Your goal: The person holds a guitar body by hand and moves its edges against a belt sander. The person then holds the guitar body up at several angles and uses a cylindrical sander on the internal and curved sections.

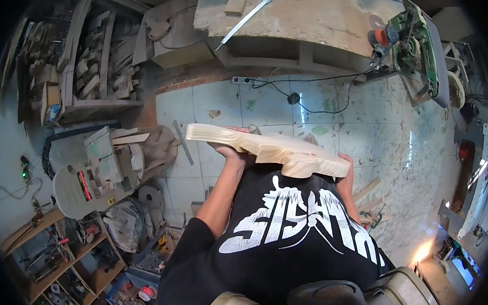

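Note:
A long, pale carved piece of wood [288,154], with layered grain and a stepped, curved outline, is held level in front of my black shirt. My left hand [230,151] wraps round it near its left end, thumb side below and some fingers showing over the far edge. At the opposite end, my right hand [345,171] grips the wood from the side; most of its fingers are hidden behind the piece.
Ahead is a wooden workbench [319,23] bearing a long metal caliper [249,20], an orange sander [382,38] and a green machine [418,51]. A black cable [319,111] crosses the floor. A cluttered plastic chair [68,189], timber rack [101,107] and tool shelf [81,257] stand left.

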Tool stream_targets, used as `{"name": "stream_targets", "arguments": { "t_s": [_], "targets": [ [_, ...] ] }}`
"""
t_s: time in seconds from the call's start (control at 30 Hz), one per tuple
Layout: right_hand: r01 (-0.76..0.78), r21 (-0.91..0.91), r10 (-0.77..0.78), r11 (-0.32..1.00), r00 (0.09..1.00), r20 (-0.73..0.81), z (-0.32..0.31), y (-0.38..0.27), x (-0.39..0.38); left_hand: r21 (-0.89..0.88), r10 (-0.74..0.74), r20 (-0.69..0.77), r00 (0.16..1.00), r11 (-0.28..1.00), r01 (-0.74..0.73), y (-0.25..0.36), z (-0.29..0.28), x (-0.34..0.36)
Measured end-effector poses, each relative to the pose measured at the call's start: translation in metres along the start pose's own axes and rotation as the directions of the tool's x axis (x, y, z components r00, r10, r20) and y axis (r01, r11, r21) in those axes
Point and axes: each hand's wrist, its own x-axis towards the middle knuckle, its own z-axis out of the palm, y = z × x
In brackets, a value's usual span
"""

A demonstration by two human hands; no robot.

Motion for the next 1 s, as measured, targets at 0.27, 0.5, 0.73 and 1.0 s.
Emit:
{"name": "stream_targets", "arguments": {
  "t_s": [0.27, 0.5, 0.73, 1.0],
  "targets": [
    [0.076, 0.090, -0.079, 0.993, 0.997, 0.027, 0.062, -0.090, 0.008, -0.234, 0.075, 0.146, 0.986, 0.971, -0.039, 0.081, -0.037, 0.053],
    [0.062, 0.146, -0.073, 0.987, 0.995, 0.073, 0.098, -0.131, 0.030, -0.327, 0.240, 0.312, 0.919, 0.936, -0.134, 0.116, -0.082, 0.077],
    [0.227, 0.143, -0.243, 0.963, 0.964, 0.110, 0.117, -0.148, 0.049, -0.416, 0.361, 0.540, 0.760, 0.900, -0.131, 0.127, -0.109, 0.100],
    [0.361, 0.074, -0.367, 0.930, 0.923, 0.114, 0.124, -0.183, 0.060, -0.441, 0.441, 0.664, 0.603, 0.883, -0.160, 0.140, -0.128, 0.126]
  ]
}}
